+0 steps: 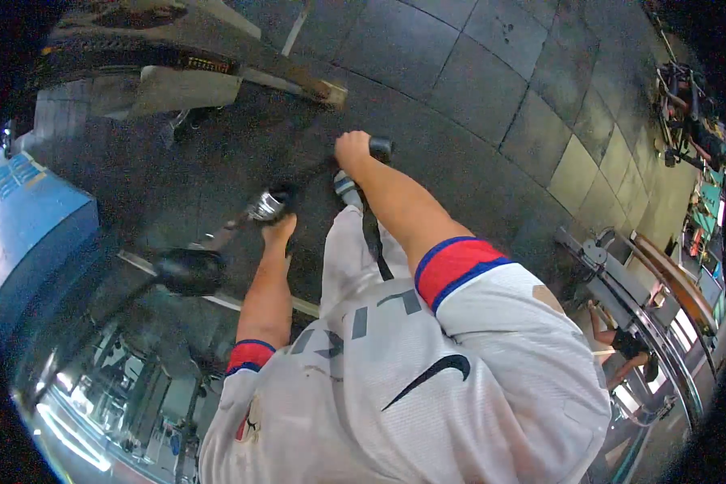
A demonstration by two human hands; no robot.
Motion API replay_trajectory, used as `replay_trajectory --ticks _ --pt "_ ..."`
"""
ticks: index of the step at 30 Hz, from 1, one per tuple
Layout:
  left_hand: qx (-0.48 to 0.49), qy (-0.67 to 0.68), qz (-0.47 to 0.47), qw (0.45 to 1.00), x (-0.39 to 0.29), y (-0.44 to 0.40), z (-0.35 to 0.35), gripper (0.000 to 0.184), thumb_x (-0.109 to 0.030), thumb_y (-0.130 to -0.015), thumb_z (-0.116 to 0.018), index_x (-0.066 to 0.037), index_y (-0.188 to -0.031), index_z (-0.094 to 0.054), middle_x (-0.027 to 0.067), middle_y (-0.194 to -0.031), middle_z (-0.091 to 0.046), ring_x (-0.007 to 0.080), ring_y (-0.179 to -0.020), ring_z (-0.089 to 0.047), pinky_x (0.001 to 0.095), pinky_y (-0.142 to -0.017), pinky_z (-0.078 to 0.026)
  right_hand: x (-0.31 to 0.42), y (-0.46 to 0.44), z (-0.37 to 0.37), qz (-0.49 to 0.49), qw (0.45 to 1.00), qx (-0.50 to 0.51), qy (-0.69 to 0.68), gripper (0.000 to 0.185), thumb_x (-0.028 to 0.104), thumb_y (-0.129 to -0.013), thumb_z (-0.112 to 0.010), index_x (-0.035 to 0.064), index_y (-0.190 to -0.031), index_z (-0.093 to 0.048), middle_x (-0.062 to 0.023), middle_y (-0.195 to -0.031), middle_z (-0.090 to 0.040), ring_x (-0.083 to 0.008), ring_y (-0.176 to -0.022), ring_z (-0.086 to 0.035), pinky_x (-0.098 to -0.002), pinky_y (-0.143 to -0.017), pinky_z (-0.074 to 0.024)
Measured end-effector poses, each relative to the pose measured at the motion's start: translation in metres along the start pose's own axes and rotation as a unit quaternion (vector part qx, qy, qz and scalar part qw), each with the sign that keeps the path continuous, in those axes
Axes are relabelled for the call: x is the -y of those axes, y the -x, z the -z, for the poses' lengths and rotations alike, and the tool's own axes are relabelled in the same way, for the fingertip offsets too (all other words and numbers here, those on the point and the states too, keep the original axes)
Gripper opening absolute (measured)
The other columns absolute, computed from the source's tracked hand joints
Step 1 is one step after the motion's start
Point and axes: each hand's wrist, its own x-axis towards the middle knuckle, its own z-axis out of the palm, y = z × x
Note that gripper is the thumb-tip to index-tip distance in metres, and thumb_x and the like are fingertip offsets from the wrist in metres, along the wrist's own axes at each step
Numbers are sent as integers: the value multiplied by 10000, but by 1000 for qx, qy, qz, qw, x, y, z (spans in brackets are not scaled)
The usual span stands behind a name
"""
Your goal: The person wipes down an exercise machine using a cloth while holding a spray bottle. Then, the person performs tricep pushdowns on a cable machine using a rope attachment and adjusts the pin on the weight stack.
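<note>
My right hand (353, 150) is closed round a black handle, whose thick dark end (381, 148) sticks out beside the fist. Lower and to the left, my left hand (279, 231) is closed at a dark grip that is mostly hidden by the hand. Just above it sits a shiny chrome part (266, 206), blurred, with a dark bar running from it toward my right hand. A rounded black piece (189, 271) lies to the left of my left forearm. One shoe (347, 189) shows below my right hand.
Dark tiled floor (492, 73) spreads ahead. A large machine frame (189, 60) stands at the upper left, a blue block (40, 234) at the left edge. Gym equipment (645, 302) and a person (627, 345) are at the right; another person (706, 137) is farther up.
</note>
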Motion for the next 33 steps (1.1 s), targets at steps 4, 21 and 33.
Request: replay_trajectory --ticks 4,21,33 --pt "-25 47 -4 999 43 -34 -67 381 -292 -862 -386 -68 -1104 -575 86 -1198 -568 322 -1101 -514 430 -911 -405 -15 -4 -15 -17 999 28 33 187 280 -753 -647 148 -870 -707 -39 -944 -678 -217 -891 -654 -334 -686 -514" --pt "-397 528 182 728 -28 207 229 385 -299 -847 -573 -21 -1113 -576 174 -1142 -559 288 -986 -566 401 -785 -484 87 134 238 389 842 -92 -362 407 321 -566 -776 -19 -754 -656 -232 -703 -619 -395 -716 -628 -433 -640 -523" --pt "-314 341 22 886 -9 51 121 299 -211 -897 -467 28 -1043 -571 201 -862 -637 317 -608 -628 423 -668 -498 60 52 152 257 914 -54 -308 330 300 -660 -681 -28 -691 -651 -222 -734 -632 -372 -734 -642 -432 -625 -525"
